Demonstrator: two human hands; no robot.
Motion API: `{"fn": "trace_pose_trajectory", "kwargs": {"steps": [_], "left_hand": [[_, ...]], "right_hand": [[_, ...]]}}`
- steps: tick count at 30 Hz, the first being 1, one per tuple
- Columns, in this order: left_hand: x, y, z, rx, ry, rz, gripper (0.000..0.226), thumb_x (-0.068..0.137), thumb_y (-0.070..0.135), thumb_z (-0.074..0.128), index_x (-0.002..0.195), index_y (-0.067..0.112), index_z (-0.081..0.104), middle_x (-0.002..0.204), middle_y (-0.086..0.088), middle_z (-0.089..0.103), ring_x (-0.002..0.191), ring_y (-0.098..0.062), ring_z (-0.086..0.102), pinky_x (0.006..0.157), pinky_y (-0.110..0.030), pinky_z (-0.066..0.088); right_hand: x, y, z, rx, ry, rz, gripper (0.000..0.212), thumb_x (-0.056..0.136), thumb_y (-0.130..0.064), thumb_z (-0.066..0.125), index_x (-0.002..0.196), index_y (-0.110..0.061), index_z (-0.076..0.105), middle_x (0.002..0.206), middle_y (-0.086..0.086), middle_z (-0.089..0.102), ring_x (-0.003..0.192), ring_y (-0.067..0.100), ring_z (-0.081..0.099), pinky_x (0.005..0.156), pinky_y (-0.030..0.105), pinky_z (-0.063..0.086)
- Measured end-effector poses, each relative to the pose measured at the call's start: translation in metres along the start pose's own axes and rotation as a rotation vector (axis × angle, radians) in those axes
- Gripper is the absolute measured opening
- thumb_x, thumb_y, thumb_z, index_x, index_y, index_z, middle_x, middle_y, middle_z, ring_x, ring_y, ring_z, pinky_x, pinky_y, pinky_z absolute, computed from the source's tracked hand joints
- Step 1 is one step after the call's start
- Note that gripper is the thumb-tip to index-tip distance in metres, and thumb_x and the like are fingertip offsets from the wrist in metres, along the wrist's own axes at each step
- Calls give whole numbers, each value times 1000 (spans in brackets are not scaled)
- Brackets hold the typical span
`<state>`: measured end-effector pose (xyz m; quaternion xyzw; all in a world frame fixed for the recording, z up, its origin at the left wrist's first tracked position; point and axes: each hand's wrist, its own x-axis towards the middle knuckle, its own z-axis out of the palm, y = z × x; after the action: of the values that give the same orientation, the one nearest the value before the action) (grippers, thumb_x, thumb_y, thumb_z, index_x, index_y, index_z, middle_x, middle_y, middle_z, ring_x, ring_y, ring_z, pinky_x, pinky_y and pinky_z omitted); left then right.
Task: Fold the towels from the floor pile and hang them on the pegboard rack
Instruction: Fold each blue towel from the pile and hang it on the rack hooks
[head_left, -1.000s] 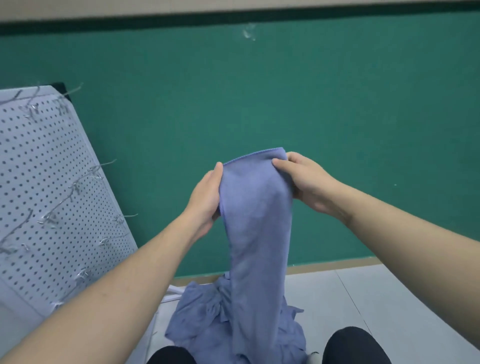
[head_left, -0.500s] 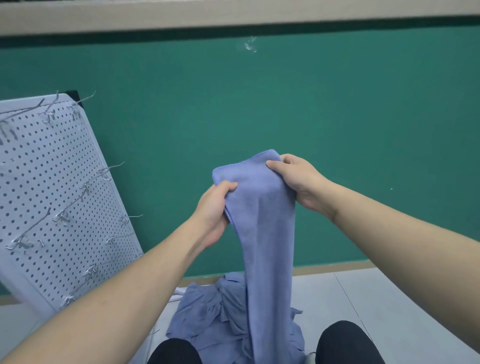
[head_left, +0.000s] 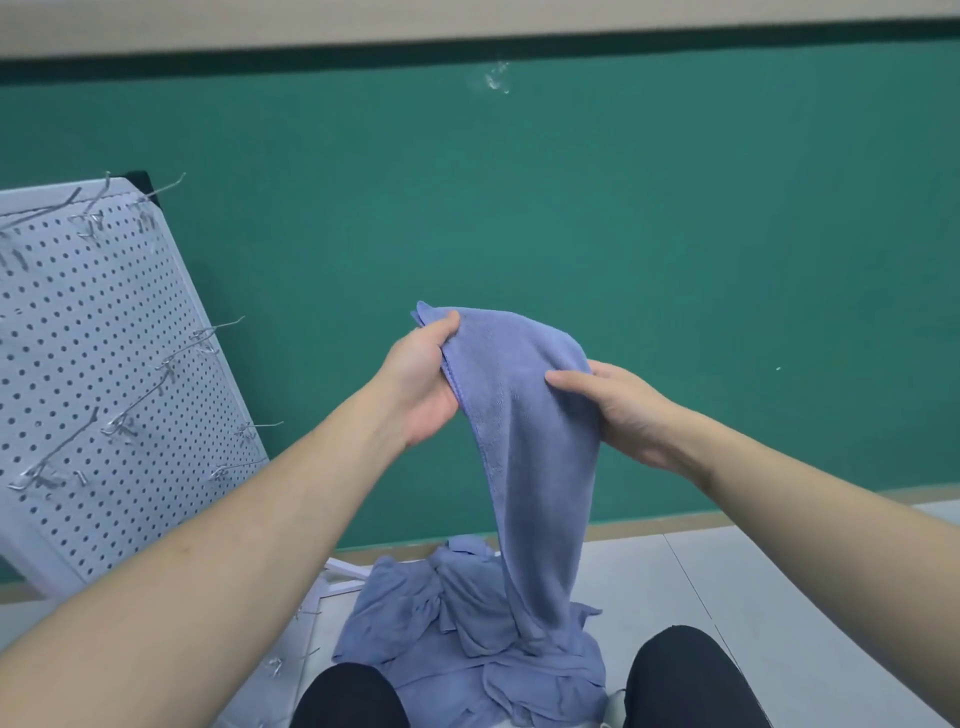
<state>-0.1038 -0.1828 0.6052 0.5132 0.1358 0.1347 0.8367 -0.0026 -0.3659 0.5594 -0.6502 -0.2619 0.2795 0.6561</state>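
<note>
A blue towel (head_left: 524, 441) hangs in front of me, folded lengthwise into a narrow strip, its lower end reaching down to the floor pile. My left hand (head_left: 423, 382) grips the towel's upper left corner, thumb over the cloth. My right hand (head_left: 621, 410) holds the right edge a little lower, thumb across the front. A crumpled pile of blue towels (head_left: 441, 613) lies on the floor between my knees. The white pegboard rack (head_left: 93, 374) leans at the left with several bare metal hooks (head_left: 213, 332).
A green wall (head_left: 675, 260) stands close behind the towel, with a tan baseboard along the floor. Grey floor tiles (head_left: 779, 587) spread to the right. My dark-clothed knees (head_left: 685, 675) frame the pile. The rack's white base frame (head_left: 343, 577) lies left of the pile.
My left hand rose and shifted left, lifting the towel's corner, while my right hand dropped lower. The top edge now slants down to the right. The camera tilted up slightly.
</note>
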Motion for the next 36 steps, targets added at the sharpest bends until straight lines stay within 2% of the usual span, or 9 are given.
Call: {"fn": "trace_pose_trajectory", "kwargs": {"steps": [4,7,13,19,24,28,31,33,36], "left_hand": [[7,-6,-7,-58,125,38,37,107,32,43,130,5,52,117,-9,72,96,-21,73,76,-35,61],[2,-16,-11,-42,52,-14,58,105,53,33,126,7,61,119,-13,72,111,-27,69,95,-41,53],[-26,-62,-22,36,-37,-153,52,98,52,51,118,9,72,116,-14,73,102,-26,71,89,-39,51],[-29,-82,-18,357,242,226,19,102,35,55,103,26,71,103,8,76,95,-8,71,84,-29,56],[-25,-75,-10,395,232,285,22,105,35,45,104,27,65,100,12,74,94,-4,70,80,-26,54],[-19,-74,-4,349,228,285,22,105,38,41,106,27,60,108,7,73,103,-10,69,92,-35,54],[-16,-72,2,272,257,238,36,102,48,40,126,25,53,123,1,68,115,-13,65,101,-42,52],[-14,-68,4,149,271,192,35,105,47,37,131,26,49,123,1,68,111,-14,67,94,-39,56],[-14,-60,5,11,252,126,27,108,45,31,115,32,53,118,4,70,104,-13,70,78,-30,58]], "right_hand": [[3,-6,9,-78,79,-68,25,98,-31,62,119,-21,70,114,-2,75,111,17,69,100,36,51],[3,-11,18,-87,92,-65,23,99,-34,61,117,-23,70,112,-6,75,109,14,70,95,32,52],[6,-20,28,-118,136,57,25,101,-39,54,106,-22,71,109,-4,76,109,16,69,100,38,52],[0,-21,24,-400,197,25,31,103,-38,42,105,-24,70,107,-10,73,101,10,67,91,29,53],[1,-17,23,-752,273,-74,43,99,-43,45,99,-7,67,92,5,72,75,22,59,69,30,48],[-2,-17,21,-441,272,60,43,89,-56,61,90,-17,78,89,-2,78,76,12,69,74,27,52],[-5,-16,22,-67,176,181,48,85,-59,68,96,-13,75,104,5,77,84,19,73,79,30,56],[-7,-13,23,91,57,143,48,88,-57,63,110,-16,71,113,4,75,98,19,72,83,33,53],[-14,-8,20,-25,-91,-40,44,92,-47,59,135,-38,55,131,-11,66,120,15,63,93,38,50]]}}
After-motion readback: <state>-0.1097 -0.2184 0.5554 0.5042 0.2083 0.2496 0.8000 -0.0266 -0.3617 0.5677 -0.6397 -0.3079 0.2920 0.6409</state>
